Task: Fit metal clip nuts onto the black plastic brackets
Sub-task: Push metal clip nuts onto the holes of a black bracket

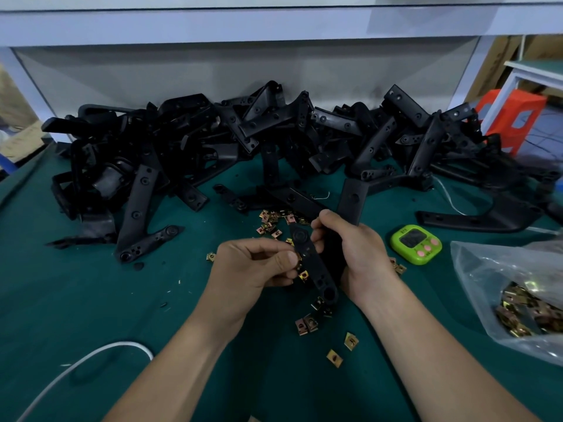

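Note:
My right hand (353, 254) grips a black plastic bracket (310, 257) held above the green mat, its long arm pointing toward me. A brass-coloured clip nut (304, 275) sits on the bracket's left edge. My left hand (256, 263) pinches another clip nut (297, 258) between thumb and fingers and holds it against that same edge, a little higher up. Loose clip nuts (306, 324) lie on the mat below the bracket, and more loose nuts (271, 223) lie beyond my hands.
A big heap of black brackets (243, 141) fills the back of the green mat (91, 300). A clear bag of clip nuts (524, 306) lies at the right, a green timer (416, 243) beside my right hand, and a white cable (91, 357) at the lower left.

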Demonstrator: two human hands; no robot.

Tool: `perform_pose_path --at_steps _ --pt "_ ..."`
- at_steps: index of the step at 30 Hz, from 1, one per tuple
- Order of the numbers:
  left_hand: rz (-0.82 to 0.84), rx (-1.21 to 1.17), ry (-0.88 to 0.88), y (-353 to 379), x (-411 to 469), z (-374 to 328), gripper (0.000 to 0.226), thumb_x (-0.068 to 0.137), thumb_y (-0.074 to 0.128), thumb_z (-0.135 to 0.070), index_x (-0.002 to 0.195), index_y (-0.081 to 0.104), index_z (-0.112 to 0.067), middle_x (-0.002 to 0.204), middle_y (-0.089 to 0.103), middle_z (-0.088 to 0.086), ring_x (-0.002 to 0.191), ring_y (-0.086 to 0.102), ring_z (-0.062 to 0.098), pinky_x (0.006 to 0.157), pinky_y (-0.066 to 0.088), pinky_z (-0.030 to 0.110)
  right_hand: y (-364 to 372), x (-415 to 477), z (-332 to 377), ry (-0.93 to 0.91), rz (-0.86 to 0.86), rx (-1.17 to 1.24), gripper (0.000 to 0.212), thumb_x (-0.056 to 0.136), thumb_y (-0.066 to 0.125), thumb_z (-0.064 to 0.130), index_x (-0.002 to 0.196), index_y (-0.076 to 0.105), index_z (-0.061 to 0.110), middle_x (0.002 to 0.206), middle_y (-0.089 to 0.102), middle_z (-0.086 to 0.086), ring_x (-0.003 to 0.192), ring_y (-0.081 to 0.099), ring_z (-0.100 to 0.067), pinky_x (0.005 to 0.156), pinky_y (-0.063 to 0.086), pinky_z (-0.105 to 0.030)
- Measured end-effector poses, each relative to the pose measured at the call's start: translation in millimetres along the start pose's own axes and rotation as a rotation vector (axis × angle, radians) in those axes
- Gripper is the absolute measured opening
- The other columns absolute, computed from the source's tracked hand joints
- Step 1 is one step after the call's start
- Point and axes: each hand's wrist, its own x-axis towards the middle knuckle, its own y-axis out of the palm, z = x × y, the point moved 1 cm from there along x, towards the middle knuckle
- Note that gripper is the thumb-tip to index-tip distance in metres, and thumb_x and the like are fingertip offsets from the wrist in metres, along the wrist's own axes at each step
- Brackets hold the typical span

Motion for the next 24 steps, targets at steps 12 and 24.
perform_pose_path --at_steps 12,24 --pt "0.014 0.059 -0.057 -3 -2 -3 0.023 0.059 0.087 -0.016 0.075 0.078 -0.001 0.071 0.071 0.022 0.058 0.067 0.022 0.055 0.056 0.024 4 -1 -5 -0.278 -0.063 -0.162 0.026 0.093 0.07 0.02 0.07 0.07 0.006 0.062 0.063 -0.013 0.047 0.056 -0.02 0.047 0.046 -0.025" --pt "-0.067 -0.02 -0.019 6 -9 4 0.023 0.069 0.085 -0.003 0.085 0.082 -0.019 0.066 0.07 0.009 0.052 0.062 0.015 0.05 0.052 0.021 9 -5 -14 -0.379 -0.114 -0.265 0.029 0.09 0.071 0.018 0.063 0.069 0.009 0.057 0.064 -0.011 0.047 0.06 -0.023 0.05 0.048 -0.026"
